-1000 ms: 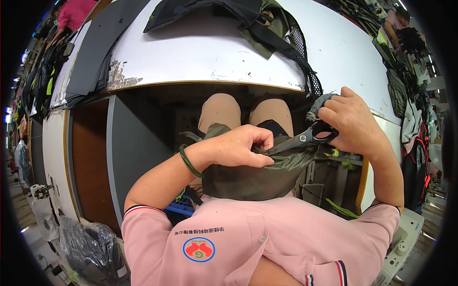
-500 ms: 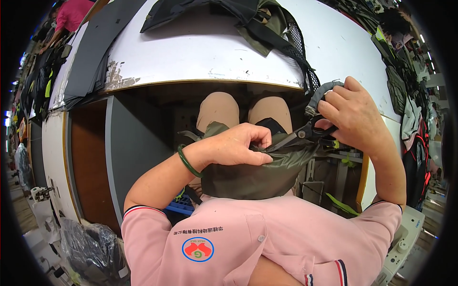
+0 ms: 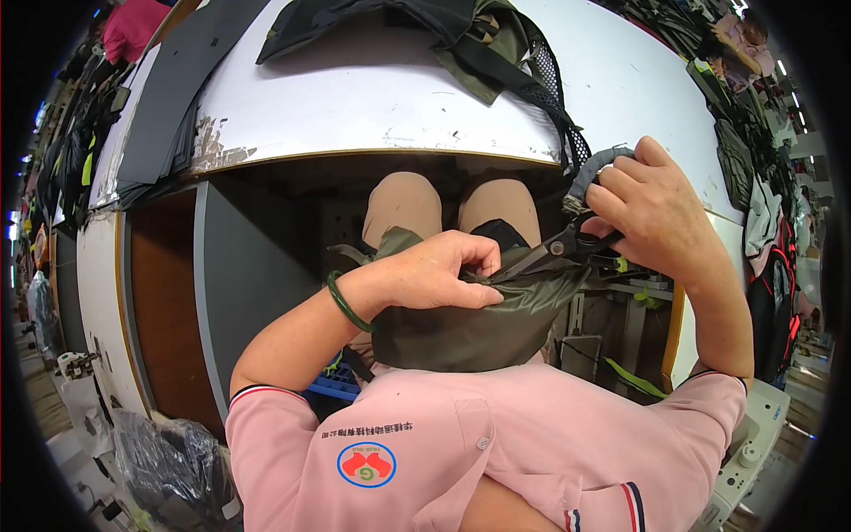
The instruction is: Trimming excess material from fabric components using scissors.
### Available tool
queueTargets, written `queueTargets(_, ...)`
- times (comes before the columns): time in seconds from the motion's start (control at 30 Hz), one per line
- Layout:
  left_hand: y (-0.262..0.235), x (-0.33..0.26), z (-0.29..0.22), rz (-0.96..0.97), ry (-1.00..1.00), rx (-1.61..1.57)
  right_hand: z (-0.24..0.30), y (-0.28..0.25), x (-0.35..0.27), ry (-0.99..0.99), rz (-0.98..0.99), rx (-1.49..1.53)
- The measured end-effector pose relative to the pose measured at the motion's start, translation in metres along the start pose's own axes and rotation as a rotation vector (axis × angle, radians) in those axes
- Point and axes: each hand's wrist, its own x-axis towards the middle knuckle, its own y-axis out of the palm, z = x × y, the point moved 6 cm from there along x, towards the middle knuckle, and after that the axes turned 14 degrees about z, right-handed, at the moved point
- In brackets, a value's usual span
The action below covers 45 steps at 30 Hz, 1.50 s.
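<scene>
Olive-green fabric (image 3: 461, 335) lies across my lap, its upper edge pinched between the thumb and fingers of my left hand (image 3: 443, 270). Gripped in my right hand (image 3: 647, 213) is a pair of scissors (image 3: 554, 248) with grey wrapping around a handle loop. The blades point left and down, and their tips reach the cloth edge beside my left fingertips. Whether the tips are inside the fabric is hard to see. A green bangle (image 3: 348, 303) circles my left wrist.
Ahead stands a white table (image 3: 355, 106) with a worn front edge. On it rest a black and olive garment piece with mesh straps (image 3: 479, 44) and dark grey sheets (image 3: 173, 97). A grey shelf panel (image 3: 253, 275) is at left, a sewing machine (image 3: 753, 452) at lower right.
The scissors and my right hand have shifted very slightly up and left. My left hand keeps its pinch on the fabric.
</scene>
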Motion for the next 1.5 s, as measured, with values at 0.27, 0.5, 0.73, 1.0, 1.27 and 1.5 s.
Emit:
queueTargets(0.27,0.001,-0.001,-0.003,0.004,-0.001,0.008,-0.002,0.005,-0.002,0.001,-0.014,0.016)
queueTargets(0.5,0.0,-0.005,-0.006,-0.024,0.039,-0.018,-0.011,0.021,-0.004,0.076,-0.03,0.441)
queueTargets(0.73,-0.001,-0.022,-0.027,-0.385,0.133,0.488,0.02,0.077,-0.01,0.036,0.206,1.088)
queueTargets(1.0,0.001,-0.021,-0.018,-0.324,0.123,0.167,0.006,0.055,-0.025,0.116,0.059,0.516)
queueTargets(1.27,0.004,-0.018,-0.02,-0.314,0.064,0.169,0.006,0.047,-0.024,0.122,0.087,0.419)
queueTargets(1.5,0.003,-0.019,-0.016,-0.312,0.078,0.176,0.006,0.054,-0.023,0.12,0.093,0.426)
